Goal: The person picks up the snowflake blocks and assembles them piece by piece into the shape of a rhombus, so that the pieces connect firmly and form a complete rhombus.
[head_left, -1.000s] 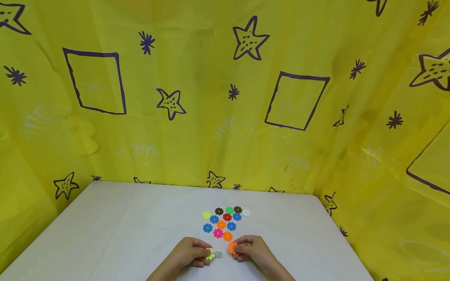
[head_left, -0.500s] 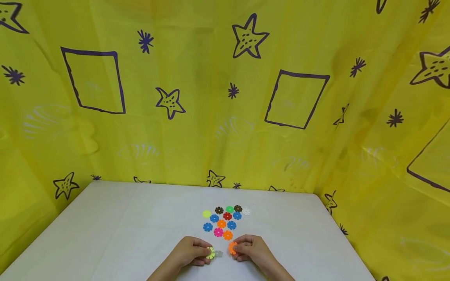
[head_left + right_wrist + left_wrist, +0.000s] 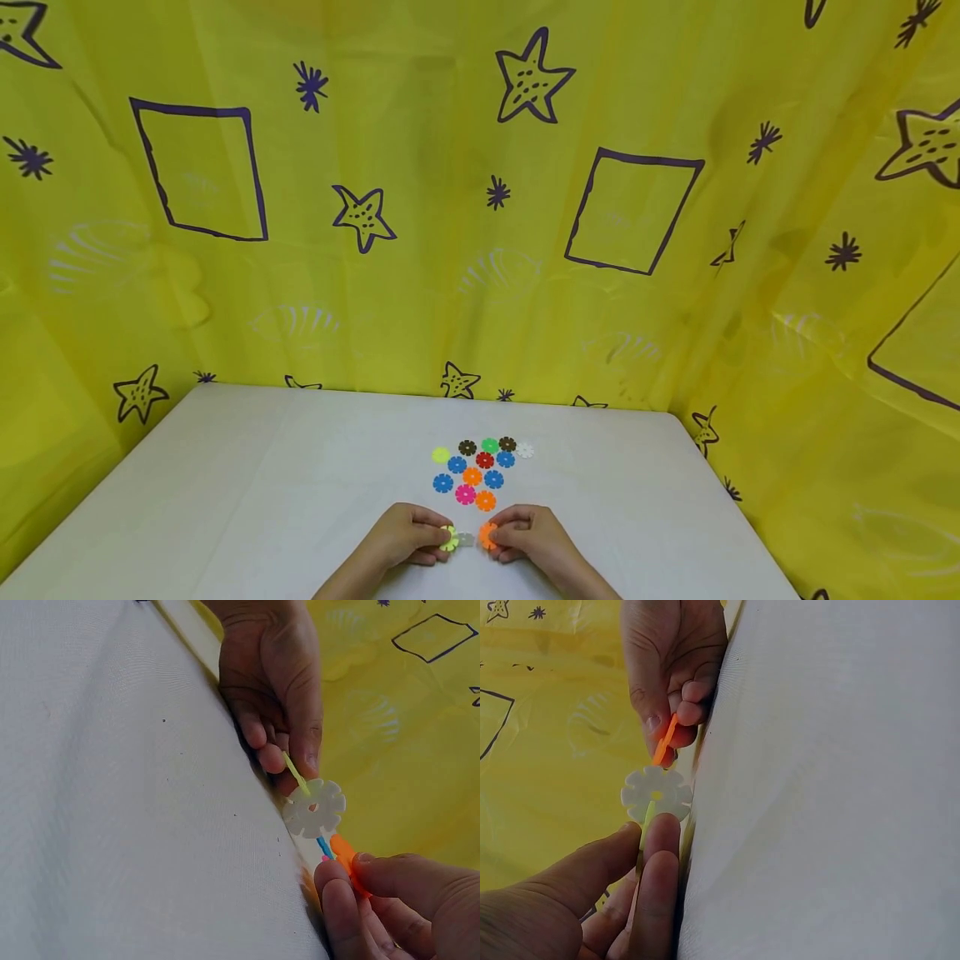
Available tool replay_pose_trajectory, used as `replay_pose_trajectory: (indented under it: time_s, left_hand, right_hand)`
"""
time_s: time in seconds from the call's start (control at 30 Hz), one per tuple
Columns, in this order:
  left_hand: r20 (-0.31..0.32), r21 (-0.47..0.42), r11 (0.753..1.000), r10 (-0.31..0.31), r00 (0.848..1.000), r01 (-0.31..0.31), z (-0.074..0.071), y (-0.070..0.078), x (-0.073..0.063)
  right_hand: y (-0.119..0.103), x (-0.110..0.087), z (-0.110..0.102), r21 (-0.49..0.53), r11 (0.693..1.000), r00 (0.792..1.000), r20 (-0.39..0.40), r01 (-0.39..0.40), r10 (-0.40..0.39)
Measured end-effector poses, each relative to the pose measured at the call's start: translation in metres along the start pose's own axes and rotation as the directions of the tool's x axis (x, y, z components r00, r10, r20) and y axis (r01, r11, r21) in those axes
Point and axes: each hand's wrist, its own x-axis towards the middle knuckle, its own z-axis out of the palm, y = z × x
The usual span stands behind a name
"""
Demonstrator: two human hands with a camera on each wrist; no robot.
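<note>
The left hand (image 3: 411,533) pinches a yellow disc (image 3: 453,540), slotted into the translucent disc (image 3: 640,792); the right hand (image 3: 523,535) pinches an orange disc (image 3: 486,532) just right of the translucent disc. Beyond the translucent disc, loose coloured discs (image 3: 477,478) lie on the white table (image 3: 300,492).

The head camera faces forward and down from above; close wrist views share both hands (image 3: 409,534).

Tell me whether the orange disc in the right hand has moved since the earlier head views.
Yes: judged against the loose pink disc, the held orange disc has shifted left, nearer the held yellow disc, and slightly down the picture.
</note>
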Motion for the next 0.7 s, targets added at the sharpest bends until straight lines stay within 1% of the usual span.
replay_pose_trajectory:
  time_s: [0.27, 0.7]
  left_hand:
    - [-0.011, 0.026, 1.000, -0.010, 1.000, 0.010, 0.0020, 0.0002, 0.0015]
    - [-0.008, 0.024, 1.000, -0.002, 1.000, 0.003, 0.0022, 0.0008, 0.0008]
  right_hand:
    - [-0.0003, -0.0007, 0.0043, -0.020, 1.000, 1.000, -0.019, -0.011, 0.010]
    - [-0.0015, -0.0003, 0.0055, -0.046, 0.998, 0.999, -0.036, -0.038, 0.036]
